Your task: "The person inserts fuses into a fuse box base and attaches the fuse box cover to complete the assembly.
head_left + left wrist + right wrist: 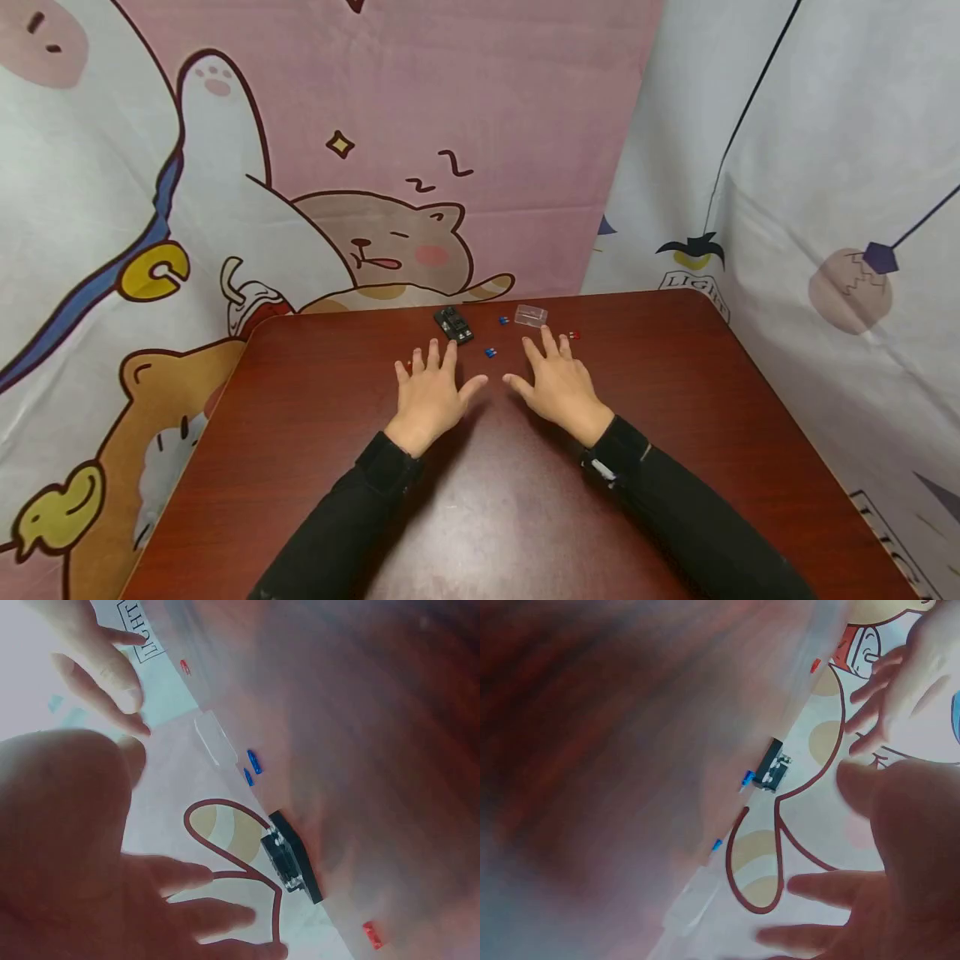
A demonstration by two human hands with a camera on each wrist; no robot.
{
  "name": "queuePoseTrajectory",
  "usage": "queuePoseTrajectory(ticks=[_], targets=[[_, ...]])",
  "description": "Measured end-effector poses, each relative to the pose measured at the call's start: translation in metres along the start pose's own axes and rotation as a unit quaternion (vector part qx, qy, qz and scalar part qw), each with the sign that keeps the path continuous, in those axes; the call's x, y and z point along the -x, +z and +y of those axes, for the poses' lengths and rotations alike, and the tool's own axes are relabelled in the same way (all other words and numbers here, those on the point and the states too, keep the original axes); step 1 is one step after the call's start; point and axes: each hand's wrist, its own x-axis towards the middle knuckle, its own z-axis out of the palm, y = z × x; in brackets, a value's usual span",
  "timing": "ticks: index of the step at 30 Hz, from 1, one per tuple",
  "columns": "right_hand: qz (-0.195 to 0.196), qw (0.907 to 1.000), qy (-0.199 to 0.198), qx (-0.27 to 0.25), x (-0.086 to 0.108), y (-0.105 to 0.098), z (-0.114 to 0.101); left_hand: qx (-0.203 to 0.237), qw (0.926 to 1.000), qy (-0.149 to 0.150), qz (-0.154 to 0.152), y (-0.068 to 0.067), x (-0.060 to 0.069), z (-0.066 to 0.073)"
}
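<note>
My left hand and right hand are held side by side above the table, fingers spread and straight, holding nothing. Just past the left fingertips lies a black block with metal parts on top. Beyond the right fingertips sits a clear plastic box. Two small blue pieces, one nearer and one farther, lie between block and box. A small red piece is by the left hand, partly hidden in the head view. Another red piece lies right of the box.
The brown table has a glossy top and rounded far corners. Right behind its far edge hangs a printed cloth with cartoon animals, and more pale cloth hangs along the right side.
</note>
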Motion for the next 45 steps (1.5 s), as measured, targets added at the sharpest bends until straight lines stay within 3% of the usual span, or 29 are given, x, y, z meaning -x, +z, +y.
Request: queuePoseTrajectory(ticks=[3,8,11,15,20,25,28,35,40,45], targets=[[0.031,0.9993,-0.019,0.010,-0.004,-0.002,-0.004,-0.003,0.9997,0.006,0.021,-0.006,-0.007,-0.002],[0.065,0.9972,-0.039,-0.001,-0.013,-0.005,-0.012,-0.007,0.9955,0.026,0.091,-0.010,-0.021,-0.012],[0.073,0.9965,-0.041,-0.008,-0.021,-0.004,-0.016,0.005,0.9919,0.033,0.122,-0.012,-0.036,-0.020],[0.065,0.9971,-0.036,-0.013,-0.036,-0.003,-0.020,0.022,0.9910,0.023,0.130,-0.018,-0.064,-0.034],[0.060,0.9978,-0.026,-0.010,-0.060,-0.002,-0.028,0.031,0.9964,0.002,0.079,-0.029,-0.101,-0.052],[0.055,0.9984,-0.015,0.001,-0.083,0.001,-0.039,0.027,0.9992,0.029,0.006,-0.040,-0.131,-0.059],[0.046,0.9989,-0.007,0.005,-0.093,0.004,-0.047,0.001,0.9989,0.040,-0.024,-0.045,-0.143,-0.059],[0.019,0.9998,-0.002,0.007,-0.109,0.014,-0.065,-0.049,0.9943,0.066,-0.068,-0.043,-0.157,-0.056],[-0.005,0.9997,0.009,0.022,-0.117,0.021,-0.072,-0.103,0.9869,0.077,-0.096,-0.038,-0.163,-0.057],[-0.020,0.9989,0.022,0.037,-0.123,0.026,-0.076,-0.118,0.9816,0.087,-0.122,-0.036,-0.168,-0.055]])
